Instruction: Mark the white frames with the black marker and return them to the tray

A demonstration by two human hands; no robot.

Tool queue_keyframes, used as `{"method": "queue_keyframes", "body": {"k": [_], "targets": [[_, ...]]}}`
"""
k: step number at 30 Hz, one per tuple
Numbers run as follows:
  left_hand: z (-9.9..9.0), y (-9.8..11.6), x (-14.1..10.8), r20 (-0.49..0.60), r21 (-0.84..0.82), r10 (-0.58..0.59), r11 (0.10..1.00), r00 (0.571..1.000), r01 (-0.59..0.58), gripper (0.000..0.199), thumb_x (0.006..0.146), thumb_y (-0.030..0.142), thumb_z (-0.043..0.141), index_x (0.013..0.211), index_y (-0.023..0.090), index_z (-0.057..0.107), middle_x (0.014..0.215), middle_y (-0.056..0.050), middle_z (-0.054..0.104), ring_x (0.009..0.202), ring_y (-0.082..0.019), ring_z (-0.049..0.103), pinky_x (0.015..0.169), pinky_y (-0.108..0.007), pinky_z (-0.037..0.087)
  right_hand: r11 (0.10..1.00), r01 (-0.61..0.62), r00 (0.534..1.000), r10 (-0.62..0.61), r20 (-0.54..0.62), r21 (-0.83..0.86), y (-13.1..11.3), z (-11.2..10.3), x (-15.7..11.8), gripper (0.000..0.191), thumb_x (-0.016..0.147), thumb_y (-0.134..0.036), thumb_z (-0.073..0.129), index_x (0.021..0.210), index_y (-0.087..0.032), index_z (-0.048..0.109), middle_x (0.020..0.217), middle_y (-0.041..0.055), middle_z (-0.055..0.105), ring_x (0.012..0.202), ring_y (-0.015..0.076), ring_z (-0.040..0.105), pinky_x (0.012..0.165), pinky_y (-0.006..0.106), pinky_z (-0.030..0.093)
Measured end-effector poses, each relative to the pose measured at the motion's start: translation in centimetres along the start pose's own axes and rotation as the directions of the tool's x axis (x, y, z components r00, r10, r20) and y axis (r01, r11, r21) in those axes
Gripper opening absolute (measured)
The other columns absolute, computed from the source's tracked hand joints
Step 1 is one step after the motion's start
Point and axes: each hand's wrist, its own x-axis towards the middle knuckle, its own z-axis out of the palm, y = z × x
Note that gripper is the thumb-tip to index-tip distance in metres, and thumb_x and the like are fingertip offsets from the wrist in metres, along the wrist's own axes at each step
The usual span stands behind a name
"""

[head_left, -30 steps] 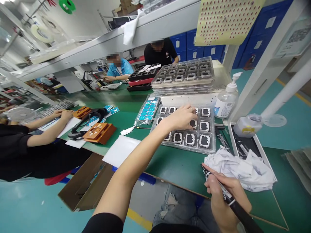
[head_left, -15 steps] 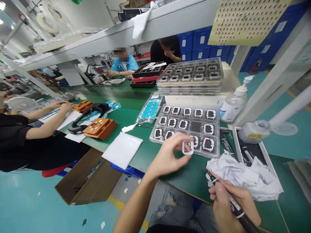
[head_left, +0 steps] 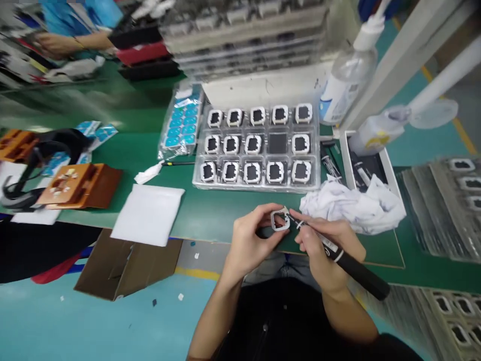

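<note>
Between the thumb and fingers of my left hand [head_left: 251,243] is a small white square frame [head_left: 274,226] with rounded corners, held upright by its edges. My right hand [head_left: 326,246] grips a black marker pen [head_left: 347,264], its tip at the upper right corner of the frame; whether it touches I cannot tell. Behind my hands lies a clear plastic tray [head_left: 259,188] holding several similar white frames in rows. One compartment [head_left: 277,144] in its middle row holds no frame and shows a dark bottom.
A crumpled white cloth [head_left: 338,205] lies right of the tray, beside a white box [head_left: 391,175] with markers. A pump bottle [head_left: 347,75] stands behind. Left are a foam sheet [head_left: 148,213], a bag of blue stickers [head_left: 182,120] and an orange fixture [head_left: 82,185]. Stacked trays [head_left: 443,210] sit far right.
My view has tilted down. My left hand has brought the white frame back from above the tray's front edge, and the marker tip in my right hand has come up to it.
</note>
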Motion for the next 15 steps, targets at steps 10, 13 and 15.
{"method": "queue_keyframes", "body": {"k": [10,13,15], "targets": [[0.0,0.4,-0.6,-0.026,0.181,0.066,0.982,0.998,-0.06,0.038,0.1,0.023,0.093,0.136,0.028,0.08,0.115,-0.001,0.089,0.095,-0.019,0.089,0.095,-0.03,0.078,0.983,0.138,0.986,-0.125,0.106,-0.124,-1.1,0.5,1.0,0.015,0.106,-0.015,0.083,0.11,-0.029,0.077,0.106,-0.002,0.089,0.103,0.0284,0.091,0.087,0.036,0.08],[0.1,0.4,-0.6,-0.025,0.205,0.086,0.976,0.996,-0.079,0.038,0.101,0.022,0.092,0.137,0.027,0.08,0.115,-0.001,0.089,0.095,-0.018,0.089,0.096,-0.029,0.077,0.979,0.156,0.984,-0.143,0.102,-0.132,-1.0,0.6,0.9,0.021,0.104,-0.011,0.083,0.113,-0.03,0.079,0.106,-0.003,0.088,0.105,0.0286,0.09,0.091,0.035,0.079],[0.1,0.4,-0.6,-0.019,0.209,0.101,0.973,0.995,-0.095,0.039,0.101,0.021,0.092,0.137,0.027,0.079,0.115,0.0,0.089,0.094,-0.017,0.089,0.096,-0.027,0.077,0.977,0.162,0.983,-0.149,0.104,-0.137,-0.9,0.6,1.0,0.022,0.104,-0.01,0.083,0.114,-0.029,0.079,0.106,-0.0024,0.088,0.105,0.0297,0.09,0.092,0.037,0.08]]}}
